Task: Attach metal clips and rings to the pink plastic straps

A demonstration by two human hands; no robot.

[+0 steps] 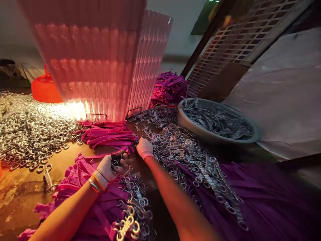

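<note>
My left hand point(109, 167), in a pale work glove, is curled round a few metal rings point(117, 163), with something dark at its fingertips. It is above a heap of magenta straps point(82, 180). My right hand point(144, 147), also gloved, has its fingers closed at the tip of a bundle of magenta straps point(110, 135). Whatever it pinches is hidden. Right beside it spreads a pile of linked metal ring pieces point(175, 144). More joined metal pieces point(127, 224) lie below my left hand, at the ends of the straps.
Loose metal rings point(37, 134) cover the table's left side under a red lamp shade point(46, 88). Ribbed translucent panels point(100, 77) stand at the back. A grey basin point(215, 130) of metal pieces sits at right, with purple straps point(255, 194) in front and a purple bundle point(170, 87) behind.
</note>
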